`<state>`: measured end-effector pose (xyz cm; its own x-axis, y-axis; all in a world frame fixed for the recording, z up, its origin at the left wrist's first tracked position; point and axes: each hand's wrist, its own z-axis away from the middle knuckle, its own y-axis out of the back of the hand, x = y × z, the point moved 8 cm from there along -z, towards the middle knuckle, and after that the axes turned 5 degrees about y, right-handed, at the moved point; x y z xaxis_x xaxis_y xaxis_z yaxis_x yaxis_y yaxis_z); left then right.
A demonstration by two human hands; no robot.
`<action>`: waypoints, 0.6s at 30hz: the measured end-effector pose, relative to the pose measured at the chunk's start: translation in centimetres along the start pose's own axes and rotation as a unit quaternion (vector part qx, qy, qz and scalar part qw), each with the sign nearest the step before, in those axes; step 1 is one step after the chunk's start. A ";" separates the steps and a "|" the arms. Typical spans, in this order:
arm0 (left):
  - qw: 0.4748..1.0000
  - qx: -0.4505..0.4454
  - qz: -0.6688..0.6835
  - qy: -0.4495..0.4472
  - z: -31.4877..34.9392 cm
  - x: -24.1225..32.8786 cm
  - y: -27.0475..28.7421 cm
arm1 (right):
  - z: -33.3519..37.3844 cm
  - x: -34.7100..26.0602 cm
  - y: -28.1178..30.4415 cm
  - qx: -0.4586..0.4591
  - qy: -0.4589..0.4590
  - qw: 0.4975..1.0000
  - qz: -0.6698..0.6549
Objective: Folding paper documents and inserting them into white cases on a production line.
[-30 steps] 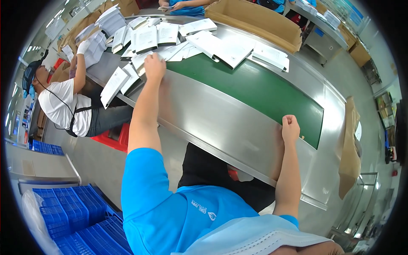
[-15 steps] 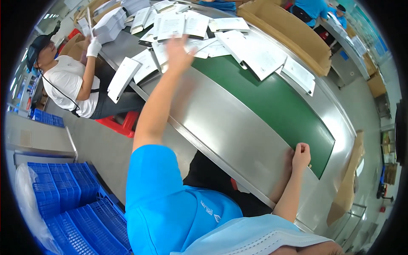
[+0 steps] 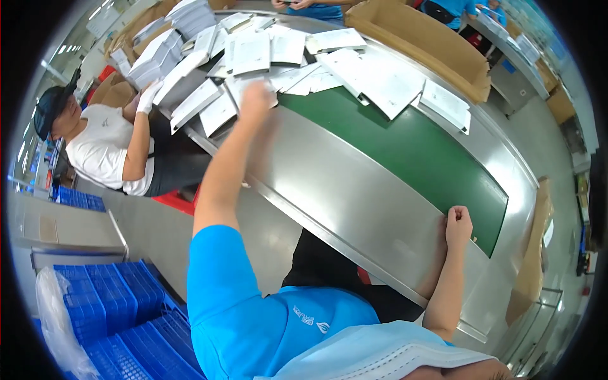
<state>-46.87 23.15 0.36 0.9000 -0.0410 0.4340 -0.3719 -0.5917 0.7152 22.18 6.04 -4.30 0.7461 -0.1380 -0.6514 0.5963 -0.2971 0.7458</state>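
Observation:
My left hand reaches out to the near edge of a pile of flat white boxes. It lies over one white box at the front of the pile; motion blurs its fingers, so their grip does not show. Far from the pile, my right hand rests on the steel table at the border of the green belt. Its fingers are curled closed, and nothing shows in them.
To the left, a co-worker in a white shirt and gloves handles a white box. Blue crates stand at lower left. A long brown carton lies beyond the belt, with more people behind. A cardboard sheet hangs at right.
My left hand has drawn back slightly toward me, onto a front box. The co-worker's gloved hand has lowered to the boxes. My right hand stays at the belt's border.

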 end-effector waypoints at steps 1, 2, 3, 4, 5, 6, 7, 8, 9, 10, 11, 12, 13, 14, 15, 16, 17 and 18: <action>0.990 -0.138 0.002 0.020 0.4 5.5 -4.2 | 0.2 0.4 0.8 0.016 -0.012 1.000 0.008; 0.983 -0.152 -0.045 -0.090 0.8 9.0 -5.8 | 0.1 0.0 0.6 0.020 -0.003 1.000 0.007; 0.977 -0.188 -0.061 -0.079 0.2 10.1 -7.7 | 0.1 -0.4 0.5 0.022 0.005 1.000 0.009; 0.984 -0.148 -0.077 -0.055 -0.9 9.2 -8.4 | 0.2 -1.1 0.3 0.023 0.008 1.000 0.005; 0.989 -0.107 -0.093 -0.029 -2.1 8.2 -8.9 | 0.0 -1.8 -0.2 0.017 0.011 1.000 0.002; 0.987 -0.121 -0.109 0.005 -3.0 8.4 -10.1 | 0.0 -1.5 0.2 0.017 0.006 1.000 0.009; 0.982 -0.136 -0.126 0.038 -3.8 8.4 -11.0 | 0.2 -1.3 0.5 0.023 0.001 1.000 0.016; 0.978 -0.153 -0.134 0.054 -4.6 7.7 -11.7 | 0.2 -1.2 0.4 0.022 -0.004 1.000 0.015; 0.972 -0.175 -0.150 0.056 -5.5 7.9 -12.5 | 0.2 -0.8 0.4 0.024 -0.012 1.000 0.016; 0.967 -0.192 -0.163 0.044 -6.0 8.3 -13.2 | 0.3 -0.4 0.7 0.028 -0.017 0.999 0.021; 0.961 -0.206 -0.183 0.033 -6.6 7.9 -13.4 | 0.3 -0.7 0.6 0.029 -0.018 0.999 0.019; 0.960 -0.206 -0.185 0.031 -7.3 7.4 -13.4 | 0.2 -0.9 0.5 0.026 -0.024 0.999 0.023; 0.952 -0.225 -0.207 -0.004 -8.1 7.4 -13.8 | 0.1 -1.1 0.4 0.023 -0.030 0.999 0.027; 0.942 -0.245 -0.226 -0.040 -8.2 7.9 -14.4 | 0.1 -1.1 0.5 0.023 -0.032 0.999 0.027; 0.941 -0.247 -0.226 -0.041 -8.4 8.0 -14.6 | 0.0 -1.0 0.5 0.023 -0.033 0.999 0.030; 0.933 -0.261 -0.244 -0.040 -8.6 7.8 -14.8 | -0.1 -1.0 0.4 0.023 -0.033 0.999 0.032; 0.925 -0.277 -0.258 -0.039 -8.7 8.0 -15.2 | -0.1 -0.8 0.4 0.022 -0.035 0.999 0.034; 0.924 -0.280 -0.256 -0.040 -8.8 8.3 -15.4 | -0.1 -0.9 0.5 0.032 -0.022 0.999 0.031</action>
<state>-35.70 39.02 -2.22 0.9962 0.0562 -0.0668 0.0692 -0.0418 0.9967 21.87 6.08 -3.32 0.7666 -0.1989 -0.6106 0.5279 -0.3461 0.7756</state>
